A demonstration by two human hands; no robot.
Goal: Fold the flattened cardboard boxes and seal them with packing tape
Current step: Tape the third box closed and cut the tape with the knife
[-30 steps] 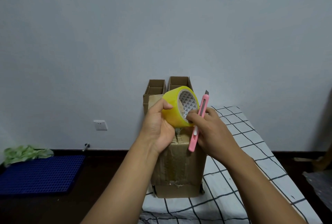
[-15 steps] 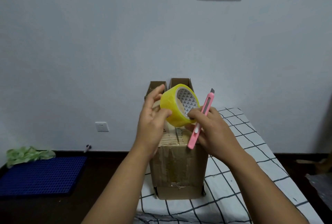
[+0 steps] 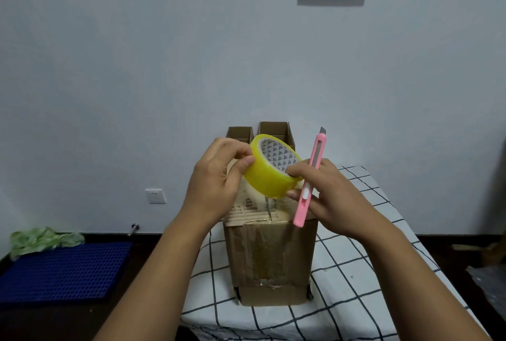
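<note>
Left hand (image 3: 216,182) pinching the tape roll (image 3: 269,169), right hand (image 3: 325,193) gripping roll plus cutter (image 3: 310,176) — I'd peel the end slowly, blade away, above the box (image 3: 269,256).

One head-worn view looks forward and slightly down, close over the cardboard box (image 3: 269,253), facing the wall (image 3: 164,67).

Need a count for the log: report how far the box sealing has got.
Done: two open-topped brown cardboard boxes stand at the back. In hand: the left hand and right hand grip the yellow packing tape roll above the front brown cardboard box; the right also holds the pink utility knife. Left: taping its top seam.
</note>
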